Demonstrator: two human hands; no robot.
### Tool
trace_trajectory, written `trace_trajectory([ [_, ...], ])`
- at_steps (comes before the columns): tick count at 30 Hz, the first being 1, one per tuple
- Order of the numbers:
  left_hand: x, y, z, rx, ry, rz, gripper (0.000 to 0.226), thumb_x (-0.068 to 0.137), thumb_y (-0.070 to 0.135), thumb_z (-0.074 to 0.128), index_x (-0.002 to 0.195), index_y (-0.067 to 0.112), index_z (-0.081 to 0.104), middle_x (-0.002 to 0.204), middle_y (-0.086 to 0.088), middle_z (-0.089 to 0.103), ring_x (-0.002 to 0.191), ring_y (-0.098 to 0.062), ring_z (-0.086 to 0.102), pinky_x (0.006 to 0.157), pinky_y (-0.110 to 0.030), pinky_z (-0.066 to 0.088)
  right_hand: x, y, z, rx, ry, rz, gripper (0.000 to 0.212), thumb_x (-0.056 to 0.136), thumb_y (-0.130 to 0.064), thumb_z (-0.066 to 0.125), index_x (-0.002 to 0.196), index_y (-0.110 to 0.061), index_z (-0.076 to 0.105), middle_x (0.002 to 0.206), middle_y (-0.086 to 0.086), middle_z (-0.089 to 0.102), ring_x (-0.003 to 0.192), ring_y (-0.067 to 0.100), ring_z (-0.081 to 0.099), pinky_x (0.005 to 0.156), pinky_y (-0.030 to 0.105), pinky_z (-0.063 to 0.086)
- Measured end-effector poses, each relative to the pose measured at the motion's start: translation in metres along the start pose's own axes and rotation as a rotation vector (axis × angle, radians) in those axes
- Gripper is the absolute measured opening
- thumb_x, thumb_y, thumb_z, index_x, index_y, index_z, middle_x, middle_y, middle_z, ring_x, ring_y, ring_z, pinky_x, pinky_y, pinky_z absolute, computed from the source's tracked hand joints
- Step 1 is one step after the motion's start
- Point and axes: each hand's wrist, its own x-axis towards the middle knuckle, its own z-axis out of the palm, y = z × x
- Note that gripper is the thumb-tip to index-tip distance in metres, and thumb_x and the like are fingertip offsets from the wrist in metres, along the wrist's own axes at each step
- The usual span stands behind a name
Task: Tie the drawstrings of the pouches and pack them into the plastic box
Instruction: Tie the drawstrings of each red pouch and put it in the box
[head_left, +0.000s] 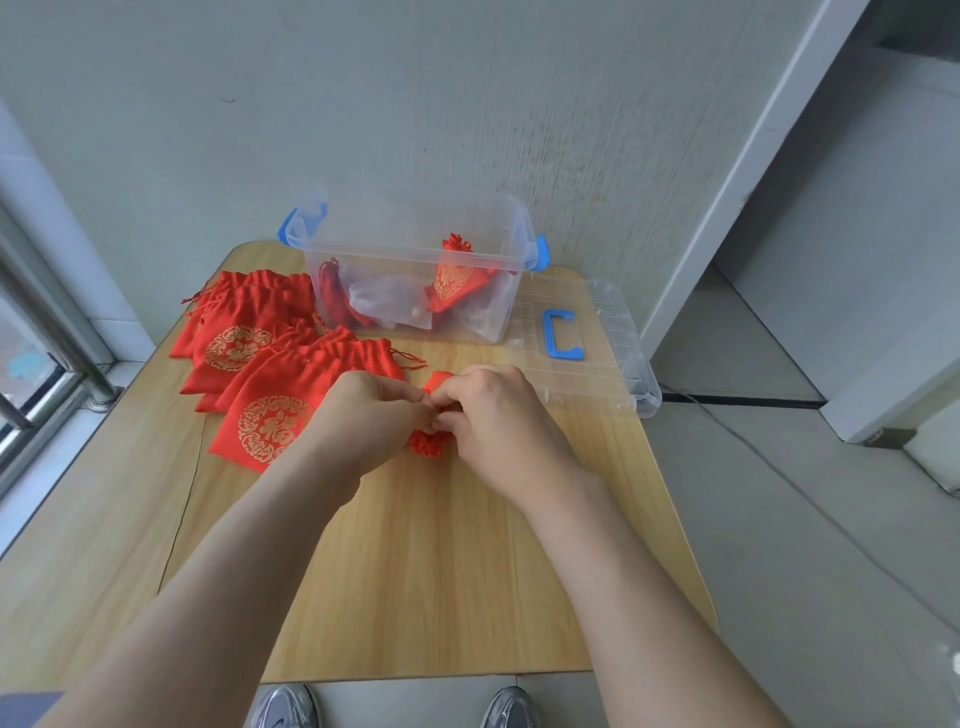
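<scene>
Fingers (415, 402) of both hands pinched on red pouch (428, 441)

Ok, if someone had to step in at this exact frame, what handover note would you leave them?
Left hand and right hand: both pinched on one red pouch at mid-table, fingertips together at its gathered neck. I cannot tell whether a knot is formed.
Plastic box: open at the far edge of the table, at least one cinched pouch inside, plus some clear bags.
Lid: lying flat to the right of the box.
Pile of loose pouches: left of the hands, necks open.
Left to do: finish this pouch, box it, then work through the pile.
</scene>
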Motion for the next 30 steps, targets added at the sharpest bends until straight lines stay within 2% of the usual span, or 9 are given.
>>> trace_trajectory([
  [5,-0.003,0.001,0.002,-0.021,0.07,0.124,0.014,0.097,0.013,0.075,0.086,0.016,0.085,0.082,0.002,0.081,0.067,0.006,0.067,0.058,-0.008,0.046,0.002,0.001,0.001,-0.058,0.106,-0.009,0.016,0.096,-0.008,0.073,0.1,-0.019,0.084,0.089,0.004,0.067,0.087,0.026,0.064,0.07,0.038,0.052],
  [9,-0.004,0.003,0.002,-0.074,0.126,0.125,0.007,0.091,0.011,0.081,0.093,0.018,0.08,0.081,-0.003,0.081,0.082,-0.019,0.079,0.076,-0.039,0.063,0.0,-0.004,0.002,-0.102,0.138,-0.016,0.019,0.095,-0.006,0.073,0.103,-0.019,0.084,0.091,0.004,0.065,0.086,0.027,0.065,0.069,0.038,0.054],
  [11,-0.004,0.004,0.002,-0.036,0.131,0.164,0.012,0.089,0.01,0.081,0.095,0.019,0.077,0.079,-0.001,0.08,0.078,-0.019,0.078,0.077,-0.043,0.065,0.0,-0.005,0.002,-0.101,0.148,-0.015,0.018,0.093,-0.006,0.073,0.103,-0.018,0.084,0.09,0.005,0.063,0.085,0.027,0.065,0.068,0.037,0.053],
  [14,-0.008,0.006,0.004,0.102,0.165,0.271,0.018,0.084,0.004,0.076,0.092,0.02,0.077,0.077,0.005,0.078,0.07,-0.003,0.074,0.072,-0.026,0.063,0.0,-0.004,-0.001,-0.087,0.148,0.026,0.013,0.094,-0.011,0.073,0.102,-0.016,0.082,0.093,0.004,0.063,0.087,0.025,0.063,0.068,0.03,0.045],
  [17,-0.01,0.006,0.005,0.237,0.251,0.398,0.019,0.078,0.004,0.077,0.093,0.016,0.077,0.076,0.009,0.076,0.069,0.003,0.071,0.069,-0.017,0.058,0.0,-0.006,0.001,-0.027,0.107,0.07,0.015,0.092,-0.012,0.067,0.096,-0.016,0.081,0.092,0.005,0.068,0.088,0.025,0.064,0.074,0.034,0.052],
  [20,-0.009,0.001,0.004,0.326,0.266,0.517,0.022,0.08,0.006,0.076,0.098,0.017,0.076,0.082,0.011,0.076,0.075,-0.001,0.072,0.074,-0.033,0.062,0.001,-0.006,0.001,0.126,0.108,0.225,0.018,0.086,-0.012,0.064,0.081,-0.019,0.079,0.075,-0.002,0.073,0.079,0.023,0.067,0.07,0.037,0.058],
  [23,-0.01,0.0,0.003,0.36,0.237,0.554,0.026,0.079,0.008,0.076,0.101,0.022,0.072,0.086,0.013,0.075,0.081,-0.006,0.073,0.073,-0.04,0.063,0.0,-0.003,-0.004,0.369,0.063,0.438,0.016,0.086,-0.015,0.07,0.078,-0.023,0.082,0.068,-0.009,0.075,0.071,0.007,0.068,0.063,0.021,0.054],
  [26,-0.01,0.003,0.001,0.315,0.231,0.551,0.025,0.077,0.005,0.08,0.093,0.022,0.071,0.082,0.016,0.073,0.074,-0.001,0.071,0.071,-0.037,0.062,-0.002,0.001,-0.008,0.722,-0.007,0.596,0.011,0.089,-0.013,0.075,0.082,-0.018,0.082,0.068,-0.007,0.071,0.068,0.01,0.062,0.069,0.025,0.048],
  [30,-0.013,0.005,-0.002,0.219,0.209,0.518,0.024,0.079,-0.001,0.081,0.08,0.022,0.072,0.076,0.013,0.076,0.072,0.0,0.073,0.07,-0.021,0.06,0.0,0.005,-0.01,1.083,-0.049,0.751,0.004,0.091,-0.002,0.073,0.091,-0.002,0.077,0.073,0.006,0.066,0.063,0.014,0.055,0.058,0.027,0.042],
])
